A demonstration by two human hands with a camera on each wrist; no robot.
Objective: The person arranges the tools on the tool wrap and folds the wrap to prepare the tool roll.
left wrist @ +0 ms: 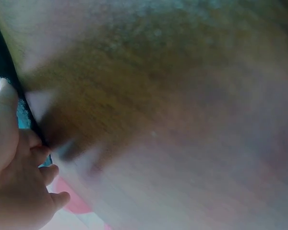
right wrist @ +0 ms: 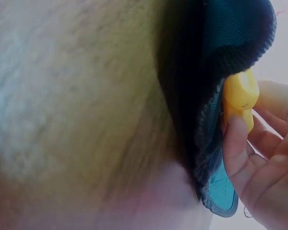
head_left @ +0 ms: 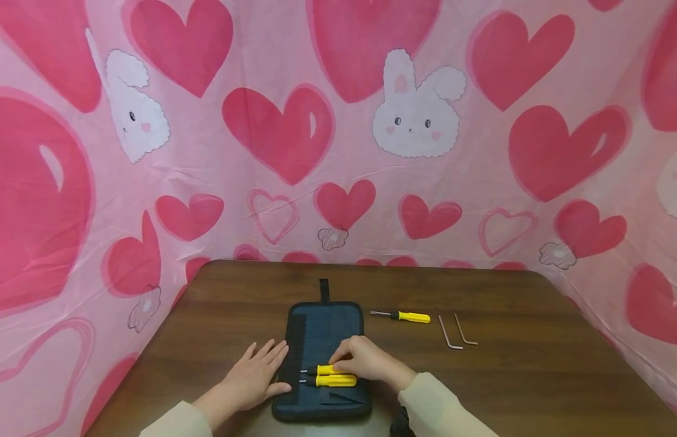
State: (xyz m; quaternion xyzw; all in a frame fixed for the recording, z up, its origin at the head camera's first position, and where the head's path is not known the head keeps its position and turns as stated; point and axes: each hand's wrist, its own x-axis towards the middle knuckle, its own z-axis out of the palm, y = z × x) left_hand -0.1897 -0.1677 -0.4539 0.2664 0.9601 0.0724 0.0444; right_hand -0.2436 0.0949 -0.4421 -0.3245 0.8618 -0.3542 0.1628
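A dark fabric tool pouch (head_left: 333, 321) lies unfolded on the table, with a row of elastic loops down its left side. Two yellow-handled screwdrivers lie across it side by side, tips toward the loops. My right hand (head_left: 368, 361) pinches the handle of the upper screwdriver (head_left: 323, 369); the lower screwdriver (head_left: 336, 380) lies just beneath it. Yellow handle ends (right wrist: 242, 91) show beside the fingers in the right wrist view. My left hand (head_left: 253, 373) rests at the pouch's left edge, fingers extended and thumb spread. Whether the tips sit inside loops, I cannot tell.
Right of the pouch, another yellow screwdriver (head_left: 413, 317) lies on the brown wooden table (head_left: 513, 376). Beside it are two L-shaped hex keys, one nearer (head_left: 444, 335) and one farther right (head_left: 461, 332). A black strap (head_left: 324, 290) extends from the pouch's far edge.
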